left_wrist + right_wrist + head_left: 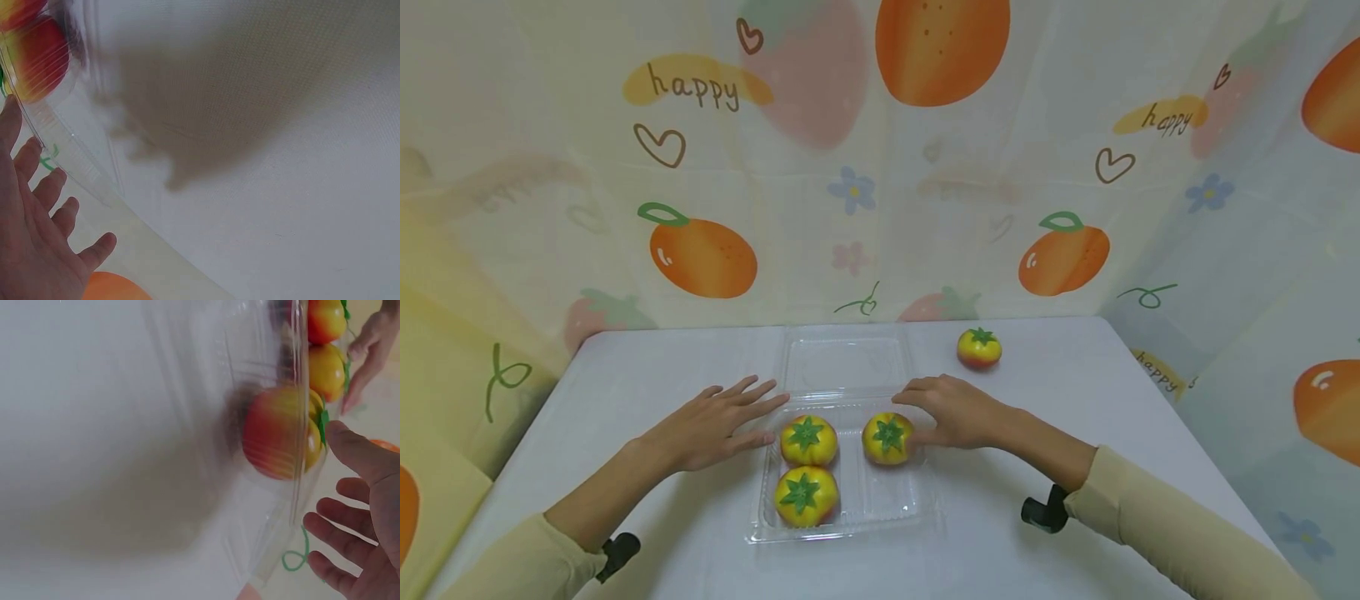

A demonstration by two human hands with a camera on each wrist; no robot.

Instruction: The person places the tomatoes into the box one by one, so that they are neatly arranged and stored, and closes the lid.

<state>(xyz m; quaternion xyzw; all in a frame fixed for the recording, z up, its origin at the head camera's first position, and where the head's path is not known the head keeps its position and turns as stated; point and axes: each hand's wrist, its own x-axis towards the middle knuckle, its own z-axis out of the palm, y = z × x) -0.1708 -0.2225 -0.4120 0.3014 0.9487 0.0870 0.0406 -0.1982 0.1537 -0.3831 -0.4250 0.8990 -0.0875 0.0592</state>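
A clear plastic clamshell box (887, 508) lies with its lid (846, 362) folded back. Its left half holds two yellow-and-red persimmon-like fruits with green leafy tops, a rear one (807, 439) and a front one (806, 496). A third such fruit (887, 437) sits at the back of the right half. My left hand (722, 423) hovers by the box's left rim, fingers spread, holding nothing. Beside the third fruit is my right hand (958, 412); its thumb is close to that fruit, and the right wrist view shows loosely extended fingers (344, 540) gripping nothing.
Another fruit (979, 348) of the same kind stands on the white table (1060, 367), behind my right hand and right of the lid. A fruit-patterned curtain (850, 250) rises right behind the table's far edge. Each wrist wears a small black camera.
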